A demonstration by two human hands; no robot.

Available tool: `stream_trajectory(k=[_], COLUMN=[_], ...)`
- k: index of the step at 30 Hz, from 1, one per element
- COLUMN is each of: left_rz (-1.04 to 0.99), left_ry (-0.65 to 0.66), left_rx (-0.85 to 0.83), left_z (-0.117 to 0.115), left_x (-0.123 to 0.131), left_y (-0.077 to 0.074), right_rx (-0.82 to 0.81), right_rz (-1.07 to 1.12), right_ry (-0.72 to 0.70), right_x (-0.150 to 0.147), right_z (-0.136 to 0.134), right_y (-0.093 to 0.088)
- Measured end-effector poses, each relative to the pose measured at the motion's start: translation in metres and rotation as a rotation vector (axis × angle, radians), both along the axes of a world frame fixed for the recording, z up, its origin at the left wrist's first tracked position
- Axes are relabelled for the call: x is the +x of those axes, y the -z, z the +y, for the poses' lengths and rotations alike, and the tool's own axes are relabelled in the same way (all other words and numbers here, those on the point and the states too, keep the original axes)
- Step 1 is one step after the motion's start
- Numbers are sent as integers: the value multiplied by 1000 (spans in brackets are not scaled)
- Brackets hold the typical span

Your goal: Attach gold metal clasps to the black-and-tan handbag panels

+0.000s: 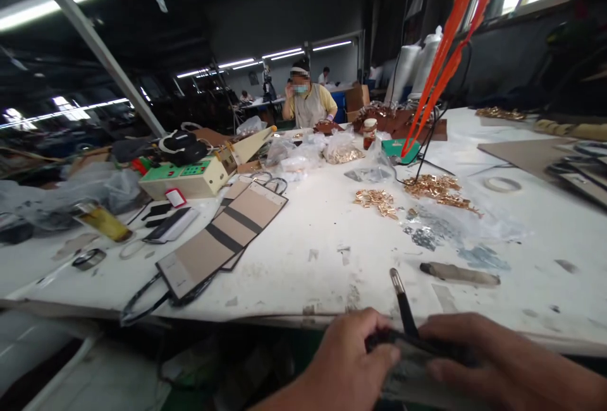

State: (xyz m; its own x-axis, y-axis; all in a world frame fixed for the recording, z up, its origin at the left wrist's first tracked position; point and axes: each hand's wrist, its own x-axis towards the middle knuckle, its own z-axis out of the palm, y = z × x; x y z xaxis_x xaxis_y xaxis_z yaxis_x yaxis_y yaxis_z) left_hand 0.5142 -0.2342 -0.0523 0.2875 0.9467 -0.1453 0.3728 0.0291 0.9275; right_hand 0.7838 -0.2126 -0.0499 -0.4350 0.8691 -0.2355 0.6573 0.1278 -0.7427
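Observation:
At the table's near edge, my left hand (348, 357) is closed on the left part of a black-edged grey piece (412, 376), thumb on top and fingers curled under. My right hand (497, 357) grips the same piece from the right, with its fingers wrapped over the black edge. Between the hands a narrow black strap with a shiny metal end (398, 284) sticks up, tilted to the left. The lower part of the piece is cut off by the frame and blurred, so its full shape is hidden. A worn wrapped stick (459, 274) lies just beyond my right hand.
On the white table (308, 291) lie flat beige bags with black bands (227, 227), left of centre. Piles of gold-coloured metal fittings (434, 188), a tape roll (502, 184) and hanging orange strips (443, 50) are at right. A green-panelled machine (187, 177) stands left; a masked co-worker (308, 101) sits opposite.

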Motion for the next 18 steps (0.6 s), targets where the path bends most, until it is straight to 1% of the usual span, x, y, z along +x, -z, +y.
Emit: stream_trajectory(k=[2, 4, 5, 7, 9, 11, 14, 16, 18], left_rz=[-81, -100, -87, -44, 5, 54, 128, 183, 234], left_ry=[-34, -59, -69, -73, -67, -55, -23, -14, -42], left_rx=[-162, -227, -239, -241, -238, -228, -194, -141, -58], left_z=[27, 57, 71, 96, 116, 131, 149, 155, 154], left_x=[3, 4, 4, 2, 0, -2, -2, 0, 1], left_y=[-3, 1, 5, 14, 23, 33, 49, 58, 64], right_rx=[-34, -26, -12, 14, 29, 46, 76, 99, 129], right_rz=[-31, -31, -28, -12, 20, 39, 3, -19, -25], right_ry=[-139, -249, -274, -283, -273, -251, -138, -41, 46], right_x=[-16, -32, -39, -48, -51, -51, -49, -48, -49], right_z=[36, 71, 87, 113, 132, 143, 149, 147, 143], right_y=[-14, -22, -21, -12, 7, 28, 52, 61, 66])
